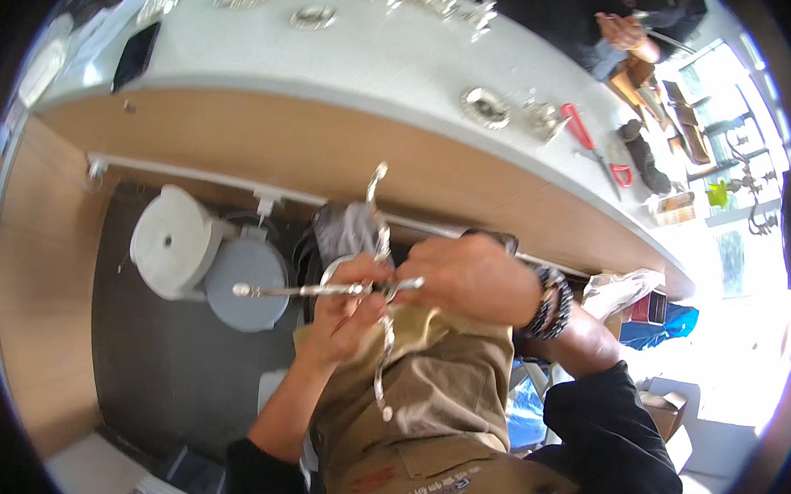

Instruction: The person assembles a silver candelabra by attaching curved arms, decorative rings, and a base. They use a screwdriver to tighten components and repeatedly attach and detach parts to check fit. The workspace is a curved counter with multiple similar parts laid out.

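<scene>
A silver-coloured, branched metal piece (388,343), like the arms of a candelabra, is held over my lap. Its slender curved arms spread forward, back and to the left from a central hub. My left hand (342,309) pinches it beside the hub, with thumb and fingers on either side. From the right, my right hand (466,280) closes around the hub area; its fingertips are largely hidden behind the knuckles. Beneath both hands lies a brown apron (435,391) bearing writing.
On the white-topped table (241,52) are a phone (137,56), an ornate metal disc (486,108), a metal fitting (544,121) and red-handled scissors (583,139). Another person's hand (624,33) is across the table. Below stand a white round container (174,247) and a grey round lid (248,286).
</scene>
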Demonstrator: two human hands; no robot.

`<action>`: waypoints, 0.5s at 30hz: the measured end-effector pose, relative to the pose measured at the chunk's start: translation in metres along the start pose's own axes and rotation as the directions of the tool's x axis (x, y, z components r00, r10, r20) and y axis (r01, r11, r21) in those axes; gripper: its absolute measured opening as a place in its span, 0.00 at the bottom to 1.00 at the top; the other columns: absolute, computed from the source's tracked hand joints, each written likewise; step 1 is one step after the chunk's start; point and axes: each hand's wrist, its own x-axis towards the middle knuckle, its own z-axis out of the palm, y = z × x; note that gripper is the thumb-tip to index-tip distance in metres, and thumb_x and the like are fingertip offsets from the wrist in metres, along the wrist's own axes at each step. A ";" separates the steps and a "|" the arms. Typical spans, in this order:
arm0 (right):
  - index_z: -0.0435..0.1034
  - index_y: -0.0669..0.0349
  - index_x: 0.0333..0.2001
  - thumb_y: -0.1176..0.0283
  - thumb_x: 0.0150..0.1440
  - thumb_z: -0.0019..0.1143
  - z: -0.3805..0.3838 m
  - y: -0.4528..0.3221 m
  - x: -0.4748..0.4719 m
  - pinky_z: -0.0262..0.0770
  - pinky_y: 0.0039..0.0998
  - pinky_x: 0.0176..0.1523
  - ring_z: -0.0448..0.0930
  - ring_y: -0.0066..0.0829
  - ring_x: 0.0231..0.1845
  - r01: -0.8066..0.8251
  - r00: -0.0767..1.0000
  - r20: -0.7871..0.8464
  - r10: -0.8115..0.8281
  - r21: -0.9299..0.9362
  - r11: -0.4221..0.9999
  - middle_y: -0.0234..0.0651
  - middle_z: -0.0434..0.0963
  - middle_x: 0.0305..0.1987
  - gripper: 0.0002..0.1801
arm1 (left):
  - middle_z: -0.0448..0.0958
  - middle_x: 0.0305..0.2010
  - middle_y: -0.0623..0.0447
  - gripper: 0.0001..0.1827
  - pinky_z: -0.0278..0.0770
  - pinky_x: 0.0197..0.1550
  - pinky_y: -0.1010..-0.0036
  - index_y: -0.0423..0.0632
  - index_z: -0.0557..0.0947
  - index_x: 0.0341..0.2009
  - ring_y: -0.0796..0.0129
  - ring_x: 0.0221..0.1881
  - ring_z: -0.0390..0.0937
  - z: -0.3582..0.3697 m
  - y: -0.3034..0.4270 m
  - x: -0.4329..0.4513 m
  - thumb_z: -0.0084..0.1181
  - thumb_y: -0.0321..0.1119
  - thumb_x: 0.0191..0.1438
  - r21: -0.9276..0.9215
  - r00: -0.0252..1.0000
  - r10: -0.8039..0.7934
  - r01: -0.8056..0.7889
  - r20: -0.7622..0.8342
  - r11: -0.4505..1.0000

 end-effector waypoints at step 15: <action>0.79 0.64 0.45 0.72 0.62 0.60 -0.116 0.070 0.002 0.77 0.26 0.34 0.82 0.27 0.30 -0.384 0.819 -0.435 0.374 0.070 0.921 0.38 0.83 0.36 0.10 | 0.75 0.43 0.44 0.15 0.71 0.46 0.70 0.44 0.74 0.52 0.65 0.43 0.72 -0.007 0.006 0.005 0.58 0.34 0.64 -0.111 0.993 0.108 -0.111 -0.038 0.988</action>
